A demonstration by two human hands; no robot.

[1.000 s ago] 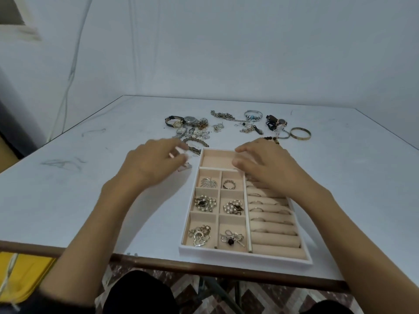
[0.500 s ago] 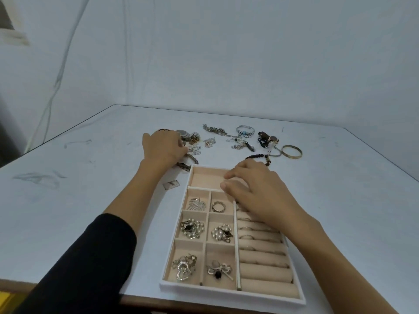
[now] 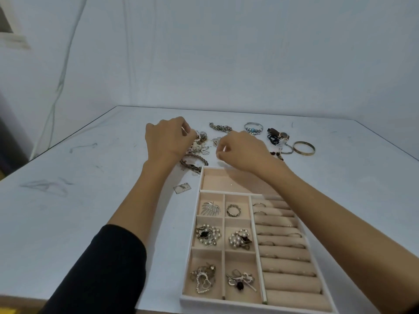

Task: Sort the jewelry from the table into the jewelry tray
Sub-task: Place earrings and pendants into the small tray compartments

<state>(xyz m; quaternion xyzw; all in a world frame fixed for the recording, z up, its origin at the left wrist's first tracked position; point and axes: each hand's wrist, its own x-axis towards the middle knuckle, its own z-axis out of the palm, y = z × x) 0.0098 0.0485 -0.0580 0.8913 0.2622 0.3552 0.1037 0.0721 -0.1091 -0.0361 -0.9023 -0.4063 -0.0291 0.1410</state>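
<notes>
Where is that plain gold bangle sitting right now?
In the head view the gold bangle lies flat on the table, at the far right end of the loose jewelry, right beside a thin silver bangle on its left.

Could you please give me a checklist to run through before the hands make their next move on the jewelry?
1. Room for larger pieces: ok, the wide top compartment of the jewelry tray holds nothing.
2. Room in the six small compartments: not ok, each holds a piece.
3. Grip of the left hand on the jewelry pile: cannot tell; its fingers curl into the pile.
4. Load in the right hand: cannot tell; its fingertips are pinched, nothing shows.
5. Sorting done: not ok; the gold bangle, blue-beaded bracelet and braided bracelet lie on the table outside the tray.
</notes>
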